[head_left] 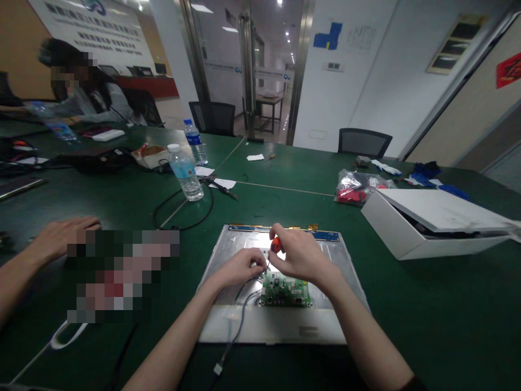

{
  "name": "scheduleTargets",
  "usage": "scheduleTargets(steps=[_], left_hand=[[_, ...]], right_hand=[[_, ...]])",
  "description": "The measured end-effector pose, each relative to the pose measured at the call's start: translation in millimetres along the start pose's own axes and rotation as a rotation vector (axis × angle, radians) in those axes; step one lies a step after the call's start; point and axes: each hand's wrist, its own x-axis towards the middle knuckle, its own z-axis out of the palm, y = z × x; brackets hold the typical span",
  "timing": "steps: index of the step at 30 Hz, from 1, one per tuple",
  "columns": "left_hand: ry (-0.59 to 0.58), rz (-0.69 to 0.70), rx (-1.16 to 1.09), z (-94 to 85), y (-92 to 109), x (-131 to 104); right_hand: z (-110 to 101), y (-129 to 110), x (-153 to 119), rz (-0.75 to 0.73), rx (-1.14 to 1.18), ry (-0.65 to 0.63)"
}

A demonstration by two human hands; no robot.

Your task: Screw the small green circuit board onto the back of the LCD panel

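A screwdriver (276,245) with a red-orange handle is gripped in my right hand (299,255). Its thin shaft points down to the upper left corner of a green circuit board (285,290). My left hand (244,266) is closed in a pinch beside the screwdriver's tip; what its fingers hold, if anything, is hidden. The board lies on the silver back of a flat display panel (334,326), which has a blue circuit strip (329,235) along its far edge. Grey cables (243,320) run from the board's left side to a small white connector (218,369).
Another person's hand (67,236) rests on the green table at left. Two water bottles (185,172) (195,142) stand beyond a black cable (209,209). At right are an open white box (411,233) and a plastic bag (358,187) with red contents. Another person sits far left.
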Motion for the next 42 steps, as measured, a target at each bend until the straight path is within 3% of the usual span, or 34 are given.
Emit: scheduleTargets(steps=[10, 19, 24, 42], left_hand=[[-0.030, -0.002, 0.002, -0.2, -1.3, -0.4], [-0.029, 0.016, 0.030, -0.4, -3.0, -0.2], [-0.050, -0.022, -0.011, 0.3, -1.8, -1.1], [-0.025, -0.040, 0.022, -0.1, -0.3, -0.6]], right_hand=[[-2.3, -0.6, 1.3, 0.010, -0.006, -0.027], [1.2, 0.9, 0.1, -0.030, 0.011, 0.036], [0.5, 2.2, 2.0, 0.016, -0.021, -0.004], [-1.1, -1.9, 0.9, 0.012, -0.037, -0.003]])
